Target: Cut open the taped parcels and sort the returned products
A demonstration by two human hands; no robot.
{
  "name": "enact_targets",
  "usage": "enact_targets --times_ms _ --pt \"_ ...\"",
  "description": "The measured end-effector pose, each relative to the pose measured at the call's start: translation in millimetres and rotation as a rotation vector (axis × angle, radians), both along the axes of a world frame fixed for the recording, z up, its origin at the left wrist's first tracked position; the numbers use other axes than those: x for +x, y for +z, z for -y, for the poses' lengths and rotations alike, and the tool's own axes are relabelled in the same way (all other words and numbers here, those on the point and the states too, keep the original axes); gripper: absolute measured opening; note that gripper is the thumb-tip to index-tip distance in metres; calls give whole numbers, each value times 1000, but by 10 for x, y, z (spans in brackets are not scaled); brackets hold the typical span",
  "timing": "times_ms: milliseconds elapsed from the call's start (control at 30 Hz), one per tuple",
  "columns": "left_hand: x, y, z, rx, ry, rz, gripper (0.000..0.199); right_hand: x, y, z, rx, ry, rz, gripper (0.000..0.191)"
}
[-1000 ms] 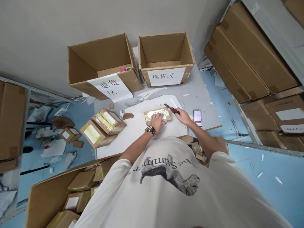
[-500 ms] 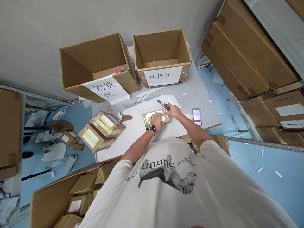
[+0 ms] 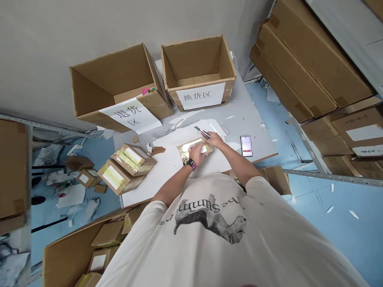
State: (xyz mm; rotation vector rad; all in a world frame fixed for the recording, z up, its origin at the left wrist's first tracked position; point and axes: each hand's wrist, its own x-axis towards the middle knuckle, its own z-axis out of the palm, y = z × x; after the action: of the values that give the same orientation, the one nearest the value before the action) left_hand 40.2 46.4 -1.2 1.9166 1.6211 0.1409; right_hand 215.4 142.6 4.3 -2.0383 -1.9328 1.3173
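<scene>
A small cardboard box [image 3: 183,151], wrapped in shiny yellowish tape and bearing a white label, lies on the white sheet in front of me. Across its top, my left hand [image 3: 196,152] rests with bent fingers, holding it against the table. My right hand [image 3: 214,139] is closed round the handle of a box cutter [image 3: 203,132]. The cutter's blade points up and left, beyond the box's far edge, and appears apart from the cardboard. My right fingers are near the box's far right corner.
Two taped boxes [image 3: 129,159] stand on the left. Open cartons with paper signs, one left [image 3: 112,75] and one right [image 3: 199,59], line the back. A phone [image 3: 246,145] lies at right. Below the table edge, a large carton [image 3: 60,255] holds several boxes.
My left hand's fingers have shifted slightly on the box. The right hand still holds the box cutter near the far edge. The whole view has moved a little.
</scene>
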Motion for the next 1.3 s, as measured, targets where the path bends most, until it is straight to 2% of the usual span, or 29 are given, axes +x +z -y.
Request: enact_targets --times_ms 167,233,400,533,700,833,900,967,1033,1133,1300 --pt "-53 11 102 108 -119 -67 36 80 -14 29 -1 -26 -41 39" --pt "-89 41 97 108 -160 -88 36 157 -14 64 20 -13 -86 40" --pt "-226 120 14 43 -245 -114 50 272 -20 194 80 38 -128 41" --pt "-386 159 -24 43 -170 -176 57 284 -5 266 95 35 -122 41" --pt "-518 176 13 69 -186 -149 65 497 -9 429 38 -101 -245 50" --pt "-472 164 -40 177 -109 -82 41 799 -39 620 100 -182 -280 52" --pt "-411 158 -139 206 -73 -75 44 896 -30 708 124 -207 -282 52" --pt "-344 152 -266 167 -86 -84 53 925 -3 782 138 -214 -269 52" --pt "-290 148 -389 100 -124 -98 62 898 34 843 156 -195 -240 53" --pt "-252 142 -502 62 -149 -108 61 829 82 931 222 -100 -171 56" --pt "-215 109 -495 81 -130 -141 58 848 62 1087 252 68 -12 59"
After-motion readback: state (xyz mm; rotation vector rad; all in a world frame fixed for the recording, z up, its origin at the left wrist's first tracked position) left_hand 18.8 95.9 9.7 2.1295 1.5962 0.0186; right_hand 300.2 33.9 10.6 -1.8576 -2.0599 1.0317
